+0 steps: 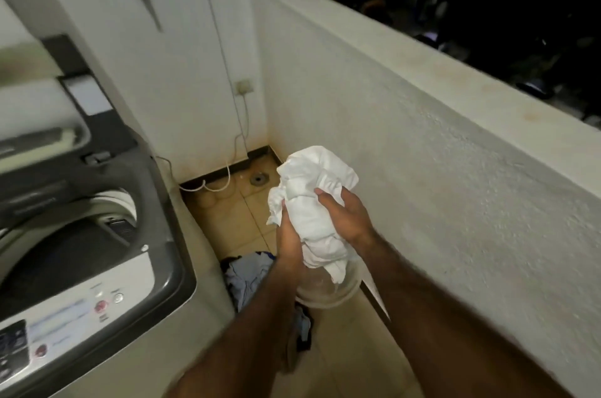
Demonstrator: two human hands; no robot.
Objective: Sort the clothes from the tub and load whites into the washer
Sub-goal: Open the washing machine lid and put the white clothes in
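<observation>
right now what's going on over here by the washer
A person is doing laundry. Both hands, the left hand and the right hand, grip a bunched white cloth held up over the tiled floor. The top-loading washer stands to the left with its lid open. A pile of blue and dark clothes lies on the floor beside the washer, and a clear tub shows just below the hands. The white cloth is not yet in the washer.

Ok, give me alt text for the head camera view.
Both hands, left hand and right hand, clutch a bunched white garment above a clear tub. An open top-load washer stands at left, blue clothes piled on the tiled floor.
</observation>
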